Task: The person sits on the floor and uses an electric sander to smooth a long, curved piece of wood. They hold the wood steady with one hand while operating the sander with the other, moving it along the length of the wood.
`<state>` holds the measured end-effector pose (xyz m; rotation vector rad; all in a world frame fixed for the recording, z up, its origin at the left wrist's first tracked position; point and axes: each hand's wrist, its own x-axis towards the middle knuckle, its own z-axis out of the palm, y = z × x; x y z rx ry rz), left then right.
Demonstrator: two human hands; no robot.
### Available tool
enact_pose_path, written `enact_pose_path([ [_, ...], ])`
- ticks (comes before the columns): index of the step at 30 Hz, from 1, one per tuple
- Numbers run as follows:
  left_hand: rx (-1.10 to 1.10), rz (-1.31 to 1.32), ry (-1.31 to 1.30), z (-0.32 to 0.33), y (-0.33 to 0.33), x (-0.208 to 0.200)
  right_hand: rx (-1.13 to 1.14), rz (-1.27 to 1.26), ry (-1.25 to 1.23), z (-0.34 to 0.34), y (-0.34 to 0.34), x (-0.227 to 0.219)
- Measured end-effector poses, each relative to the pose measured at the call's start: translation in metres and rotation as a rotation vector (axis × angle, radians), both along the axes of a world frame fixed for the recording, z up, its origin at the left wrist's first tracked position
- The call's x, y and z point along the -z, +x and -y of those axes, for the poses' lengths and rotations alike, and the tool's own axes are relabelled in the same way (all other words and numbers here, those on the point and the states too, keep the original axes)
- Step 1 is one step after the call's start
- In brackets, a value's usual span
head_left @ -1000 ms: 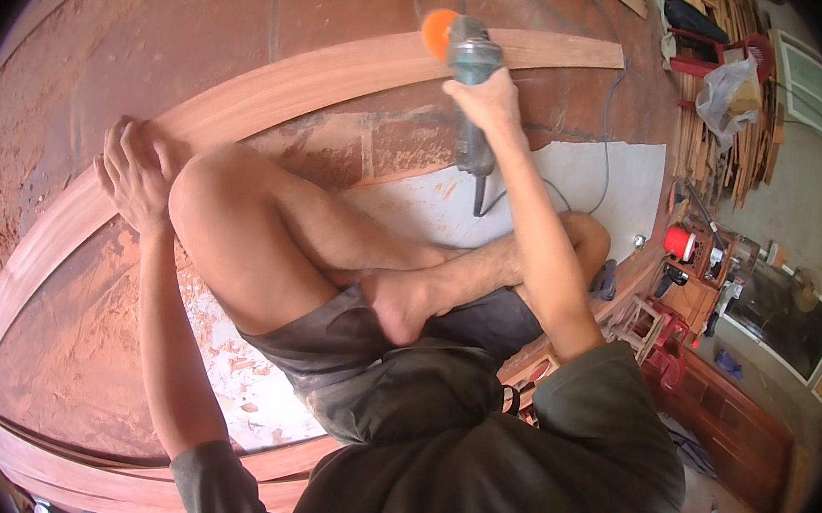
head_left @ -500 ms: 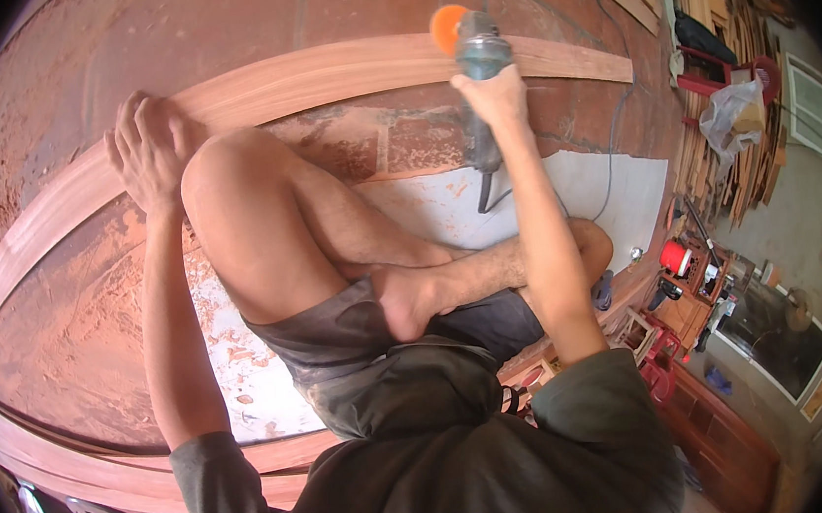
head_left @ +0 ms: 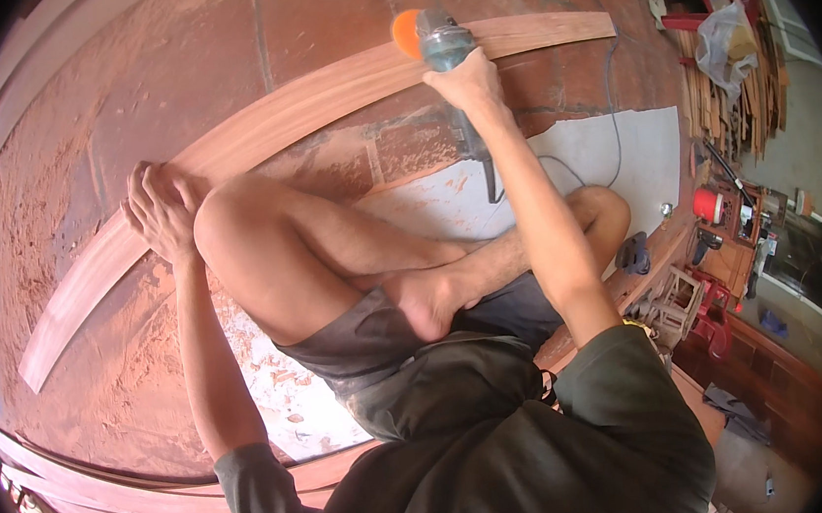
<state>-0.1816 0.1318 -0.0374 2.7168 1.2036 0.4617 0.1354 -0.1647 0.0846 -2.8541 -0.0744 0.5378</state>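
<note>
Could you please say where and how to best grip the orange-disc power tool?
Best take the power tool around its long, narrow body, probably from the person's side, as the right hand does: the orange disc sits at the far end.

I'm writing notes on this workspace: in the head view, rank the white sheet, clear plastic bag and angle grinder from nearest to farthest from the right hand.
1. Angle grinder: gripped in the right hand.
2. White sheet: below the hand in the picture.
3. Clear plastic bag: at the far right.
</note>
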Motion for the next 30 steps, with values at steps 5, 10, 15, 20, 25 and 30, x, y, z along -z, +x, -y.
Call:
enact_pose_path([
  [5, 0.003, 0.002, 0.019, -0.002, -0.004, 0.005, -0.072, -0.035, 0.075, -0.036, -0.048, 0.01],
  [10, -0.003, 0.019, -0.027, -0.001, -0.002, 0.004, -0.204, -0.038, 0.098, -0.065, -0.064, 0.004],
  [15, -0.012, 0.001, -0.021, -0.003, -0.005, 0.005, -0.121, -0.086, 0.072, -0.04, -0.033, 0.006],
  [20, 0.001, -0.004, -0.001, -0.003, -0.007, 0.006, 0.045, 0.025, -0.029, 0.028, 0.038, 0.004],
  [25, 0.0, -0.009, 0.012, -0.003, -0.004, 0.003, 0.027, 0.02, 0.005, 0.016, 0.017, 0.005],
  [30, 0.008, 0.012, -0.009, -0.002, -0.005, 0.003, -0.151, -0.018, 0.065, -0.041, -0.062, 0.004],
])
